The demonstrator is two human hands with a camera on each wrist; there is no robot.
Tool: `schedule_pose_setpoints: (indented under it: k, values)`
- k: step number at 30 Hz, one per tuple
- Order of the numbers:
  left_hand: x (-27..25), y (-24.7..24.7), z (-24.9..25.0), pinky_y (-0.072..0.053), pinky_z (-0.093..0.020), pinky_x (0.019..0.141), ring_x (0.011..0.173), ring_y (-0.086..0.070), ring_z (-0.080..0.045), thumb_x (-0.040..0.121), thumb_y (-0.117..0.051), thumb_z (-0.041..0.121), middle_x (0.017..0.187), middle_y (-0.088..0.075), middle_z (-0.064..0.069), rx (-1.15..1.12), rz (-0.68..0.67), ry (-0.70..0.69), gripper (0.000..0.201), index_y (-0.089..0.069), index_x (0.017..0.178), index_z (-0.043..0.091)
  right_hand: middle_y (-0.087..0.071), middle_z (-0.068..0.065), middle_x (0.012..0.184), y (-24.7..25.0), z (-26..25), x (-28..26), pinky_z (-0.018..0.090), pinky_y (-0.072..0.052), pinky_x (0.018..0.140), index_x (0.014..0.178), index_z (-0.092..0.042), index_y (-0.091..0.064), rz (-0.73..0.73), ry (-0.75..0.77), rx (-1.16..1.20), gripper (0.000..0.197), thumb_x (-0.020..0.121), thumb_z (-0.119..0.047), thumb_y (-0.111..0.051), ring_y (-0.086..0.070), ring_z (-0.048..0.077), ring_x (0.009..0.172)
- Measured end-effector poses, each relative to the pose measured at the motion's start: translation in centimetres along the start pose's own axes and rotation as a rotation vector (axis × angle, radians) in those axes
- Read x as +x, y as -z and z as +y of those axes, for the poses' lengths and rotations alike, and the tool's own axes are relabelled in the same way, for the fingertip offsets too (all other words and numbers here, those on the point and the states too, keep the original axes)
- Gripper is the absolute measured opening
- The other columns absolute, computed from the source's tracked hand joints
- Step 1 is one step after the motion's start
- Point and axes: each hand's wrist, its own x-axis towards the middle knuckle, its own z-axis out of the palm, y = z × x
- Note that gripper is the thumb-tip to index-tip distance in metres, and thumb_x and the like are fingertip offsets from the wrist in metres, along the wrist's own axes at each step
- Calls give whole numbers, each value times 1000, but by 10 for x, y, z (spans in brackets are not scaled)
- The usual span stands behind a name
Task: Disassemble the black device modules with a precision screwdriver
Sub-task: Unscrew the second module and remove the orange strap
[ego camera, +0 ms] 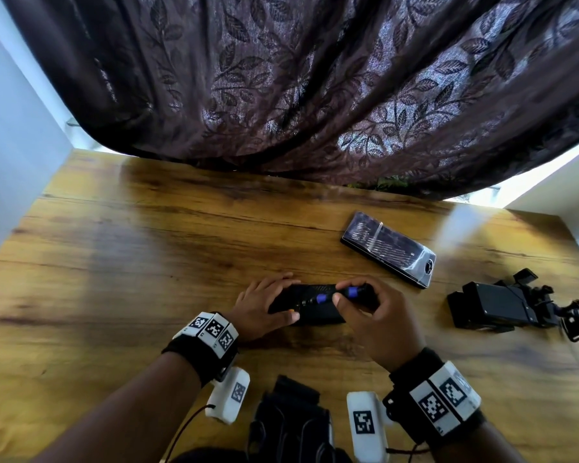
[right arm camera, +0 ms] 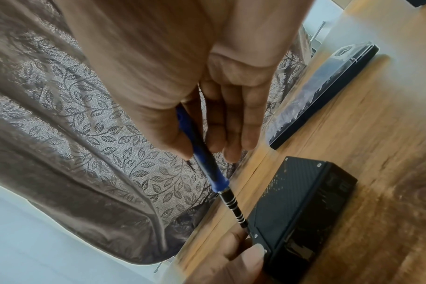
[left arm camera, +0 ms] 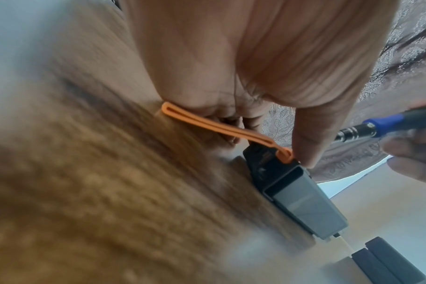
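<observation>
A black device module point(ego camera: 318, 312) lies on the wooden table point(ego camera: 147, 262) in the head view. My left hand point(ego camera: 281, 300) holds its left end, fingers over the far edge and thumb on the near side. My right hand point(ego camera: 346, 295) grips a blue and black precision screwdriver point(ego camera: 323, 298). In the right wrist view the screwdriver point(right arm camera: 208, 165) slants down, and its tip meets the textured top of the module point(right arm camera: 302, 203) near a corner screw, beside my left fingers point(right arm camera: 241, 259). In the left wrist view an orange strap point(left arm camera: 219, 126) runs from the module point(left arm camera: 302, 198).
A clear-lidded bit case point(ego camera: 388, 248) lies behind the module to the right. More black modules with clips point(ego camera: 502, 309) sit at the far right. A black strapped item point(ego camera: 291, 419) lies at the near edge. A dark leaf-patterned curtain point(ego camera: 315, 78) hangs over the back of the table.
</observation>
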Motion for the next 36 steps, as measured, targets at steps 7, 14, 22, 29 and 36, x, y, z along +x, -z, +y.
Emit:
schedule_pose_setpoints:
  k: [7,14,22,29,36]
  values:
    - [0,1,2,-18,-53,118,150,-13,-13,94,-60,59,161,-11,31,-4,-6,16,69,-26,153,51,-73,-19,90,1,0,3,17,-55,73,95,-34,-72,0,3,-27,14,85,-26,-78,-68,-2,87]
    - [-1,3,3,-18,-51,117,150,-14,-13,87,-59,68,162,-13,29,-15,-12,8,76,-28,154,48,-72,-19,89,0,1,3,21,-57,73,95,-33,-72,2,5,-18,15,85,-23,-79,-69,-1,87]
    - [-1,4,2,-18,-51,117,150,-15,-13,85,-57,68,162,-14,29,-14,-3,8,77,-29,154,48,-73,-20,88,1,-1,3,11,-51,68,92,-32,-73,9,22,-46,14,84,-23,-80,-68,-3,85]
    - [-2,6,5,-18,-52,119,151,-13,-13,86,-56,68,163,-14,27,-6,-26,15,78,-28,155,46,-71,-26,90,1,-1,2,12,-53,71,92,-34,-73,16,27,-41,15,84,-23,-80,-69,-3,86]
    - [-2,7,6,-18,-52,119,150,-14,-11,94,-62,57,162,-14,28,-9,-22,18,70,-29,154,46,-71,-24,87,2,-1,1,12,-53,69,92,-32,-73,18,37,-48,15,84,-22,-80,-69,-2,84]
